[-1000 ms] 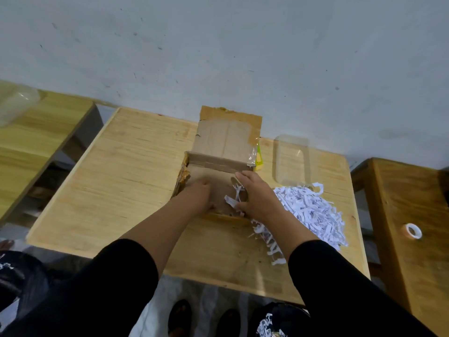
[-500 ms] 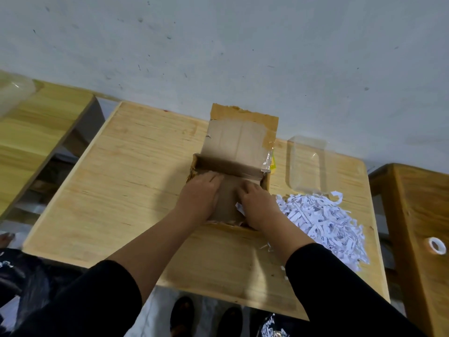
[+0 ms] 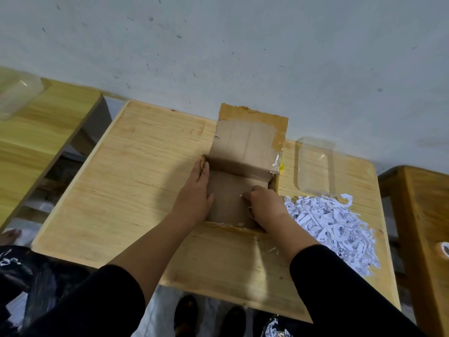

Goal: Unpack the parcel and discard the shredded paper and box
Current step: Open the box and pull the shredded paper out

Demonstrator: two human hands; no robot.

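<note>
An open brown cardboard box [image 3: 233,195] sits in the middle of the wooden table [image 3: 136,181], its lid flap standing up at the back. My left hand [image 3: 196,193] lies flat along the box's left wall, fingers inside. My right hand [image 3: 264,203] is curled inside the box at its right side, closed on a few white paper shreds. A pile of shredded paper [image 3: 325,222] lies on the table right of the box. The box floor between my hands looks bare.
A clear plastic container [image 3: 315,164] lies behind the paper pile. A second wooden table [image 3: 31,132] with a clear plastic tub [image 3: 17,93] is at left. A wooden stand [image 3: 422,215] holding a tape roll [image 3: 444,249] is at right. A black bag [image 3: 29,283] sits lower left.
Both hands moved deeper into the box. The left hand shifted to the left wall and the right hand curled shut on the last shreds at the right side.
</note>
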